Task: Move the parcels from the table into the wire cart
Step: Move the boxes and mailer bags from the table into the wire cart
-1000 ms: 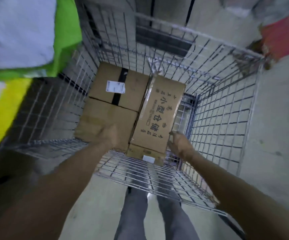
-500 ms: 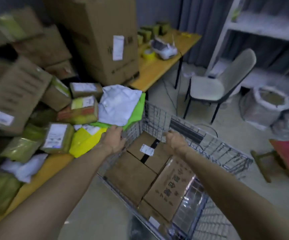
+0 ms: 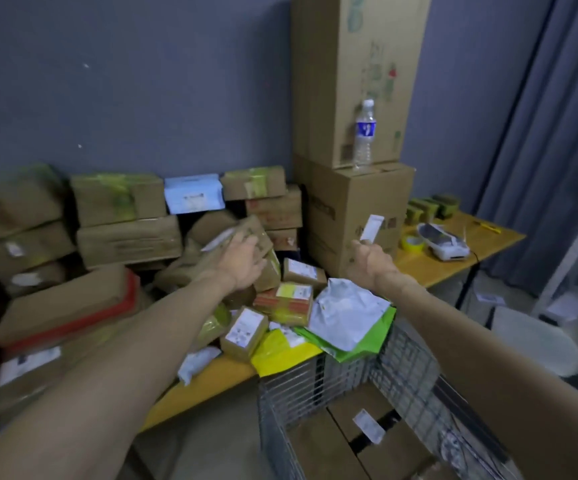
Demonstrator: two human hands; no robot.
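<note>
The person leans over the heaped table [image 3: 211, 379] with both arms stretched out. What matters is the tilted cardboard parcel [image 3: 251, 225] right under the left hand [image 3: 242, 261]. It lies just beyond and beneath those fingers, with its long axis running from near-left up to far-right and its far end cocked higher on the pile. The left hand's fingers are spread and relaxed over its top face. The blur keeps me from saying whether they touch it yet, and they are not curled round it. The right hand [image 3: 370, 261] hovers well to the right in front of the big plain carton [image 3: 346, 209], loosely open and holding nothing, so I'd judge the left is far nearer for the pick. The parcel is stiff brown corrugated board with a pale label and glossy tape, and should hold its shape. The white poly mailer [image 3: 346, 313], green mailer [image 3: 381, 337] and yellow mailer [image 3: 277, 351] at the table's near edge look slack and slippery. A small labelled box [image 3: 246, 332] sits among them. The wire cart [image 3: 315, 382] stands near-right against the table with flat cartons [image 3: 336, 441] already in its bottom, so most of the parcels are yet to go over.
</note>
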